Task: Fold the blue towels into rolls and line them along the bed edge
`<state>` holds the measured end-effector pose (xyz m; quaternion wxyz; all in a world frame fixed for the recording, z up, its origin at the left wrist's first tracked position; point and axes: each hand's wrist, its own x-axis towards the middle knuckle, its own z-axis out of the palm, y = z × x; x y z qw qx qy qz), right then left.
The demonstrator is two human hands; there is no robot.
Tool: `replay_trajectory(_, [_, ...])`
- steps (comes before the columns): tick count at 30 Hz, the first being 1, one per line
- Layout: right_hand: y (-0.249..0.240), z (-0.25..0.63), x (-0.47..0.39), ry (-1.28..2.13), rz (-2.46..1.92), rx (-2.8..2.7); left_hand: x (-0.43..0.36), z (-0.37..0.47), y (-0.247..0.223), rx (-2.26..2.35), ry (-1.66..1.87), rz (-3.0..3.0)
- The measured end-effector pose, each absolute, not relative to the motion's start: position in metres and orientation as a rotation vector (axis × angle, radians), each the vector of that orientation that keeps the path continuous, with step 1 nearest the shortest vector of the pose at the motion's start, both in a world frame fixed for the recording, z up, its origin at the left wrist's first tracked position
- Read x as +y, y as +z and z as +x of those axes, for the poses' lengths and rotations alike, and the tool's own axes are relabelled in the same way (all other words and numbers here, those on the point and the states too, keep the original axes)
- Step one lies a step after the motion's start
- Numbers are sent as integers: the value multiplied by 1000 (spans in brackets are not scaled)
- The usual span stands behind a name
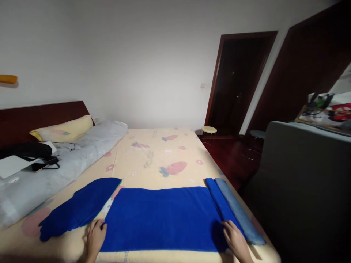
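1 left hand point(95, 233) and 1 right hand point(235, 237), fingers curled, flank the wide cloth point(161, 219), perhaps steadying it; grip unclear.

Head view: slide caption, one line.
Left hand and right hand at opposite ends of a flat blue cloth on a patterned bed.

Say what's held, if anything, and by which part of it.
Can't tell: left hand is at the flat blue cloth's left edge, right hand beside the folded blue strip; neither shows a clear grip.
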<state>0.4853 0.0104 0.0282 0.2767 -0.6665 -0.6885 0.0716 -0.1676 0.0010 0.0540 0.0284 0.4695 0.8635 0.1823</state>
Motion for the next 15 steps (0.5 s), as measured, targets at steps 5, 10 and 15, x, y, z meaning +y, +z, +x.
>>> replay_trajectory(5, [44,470,89,497,-1879,-1726,70,-163,71,2495,590,1562])
replay_trajectory(10, [42,458,163,516,-1957,-1720,141,-163,74,2425,584,1528])
replay_trajectory(15, [34,451,198,435,-1973,-1821,175,-161,62,2419,598,1451])
